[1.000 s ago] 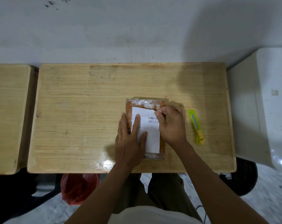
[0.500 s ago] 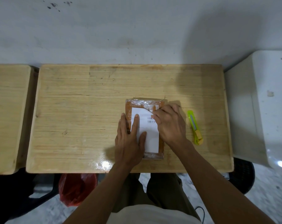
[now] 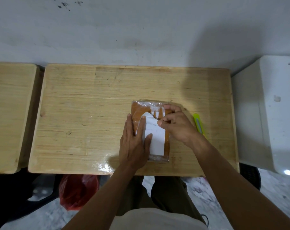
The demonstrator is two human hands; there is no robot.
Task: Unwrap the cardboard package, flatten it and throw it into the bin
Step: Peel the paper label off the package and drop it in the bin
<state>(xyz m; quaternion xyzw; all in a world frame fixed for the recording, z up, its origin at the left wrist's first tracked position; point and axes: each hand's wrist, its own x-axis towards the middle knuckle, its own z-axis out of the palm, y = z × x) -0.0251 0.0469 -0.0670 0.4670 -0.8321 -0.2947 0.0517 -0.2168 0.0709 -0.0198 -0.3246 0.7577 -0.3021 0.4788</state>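
The package (image 3: 150,130) lies near-centre on the table (image 3: 91,113), long axis running far to near, the left hand (image 3: 134,143) flat on its left side while the right hand (image 3: 175,123) pinches the label's (image 3: 155,138) torn far edge, nearer the peel.

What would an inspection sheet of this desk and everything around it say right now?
Surface: wooden table, glossy, bare apart from the items below.
Job's things: cardboard package lying flat in clear wrap; white label partly peeled at its far end.
Clutter: yellow utility knife right of the package.
Grippers: left hand pressed flat on the package; right hand pinching the peeled label.
Cables: nothing seen.
Surroundings: second wooden table at left, white unit at right, red plastic bag on the floor, grey wall behind.
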